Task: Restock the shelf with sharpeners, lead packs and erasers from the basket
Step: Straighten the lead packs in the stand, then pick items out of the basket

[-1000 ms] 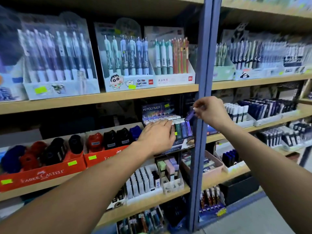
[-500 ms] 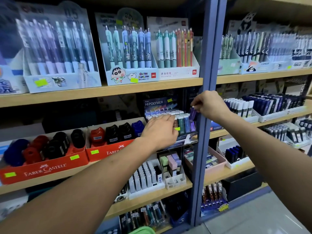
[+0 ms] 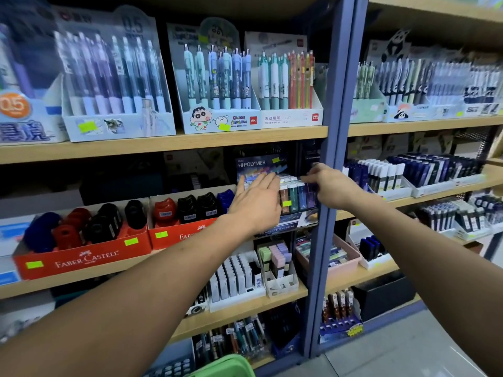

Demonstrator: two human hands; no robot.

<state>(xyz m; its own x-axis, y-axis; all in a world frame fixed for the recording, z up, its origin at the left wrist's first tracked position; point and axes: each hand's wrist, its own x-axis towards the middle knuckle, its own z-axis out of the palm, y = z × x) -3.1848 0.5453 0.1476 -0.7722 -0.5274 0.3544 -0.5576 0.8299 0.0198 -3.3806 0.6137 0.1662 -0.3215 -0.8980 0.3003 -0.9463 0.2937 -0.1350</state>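
The lead packs [image 3: 298, 195] stand upright in a row in the HI-POLYMER display box [image 3: 261, 165] on the middle shelf [image 3: 408, 201], at its right end, just left of the blue upright post [image 3: 333, 186]. The left hand [image 3: 257, 201] now lies flat with its fingers straight against the left of the row, whereas half a second ago they were bent over the pack tops. The right hand [image 3: 330, 186] has come down from the post to the right end of the row; its fingers curl at a dark purple pack, but blur hides whether the grip is closed on it. Left of the display, black, red and blue sharpeners [image 3: 187, 206] sit in red Faber-Castell trays [image 3: 84, 258] along the shelf's front edge. Pastel erasers [image 3: 275, 255] stand in a white box one shelf down. A green basket [image 3: 227, 367] rim shows at the bottom edge, more of it than before.
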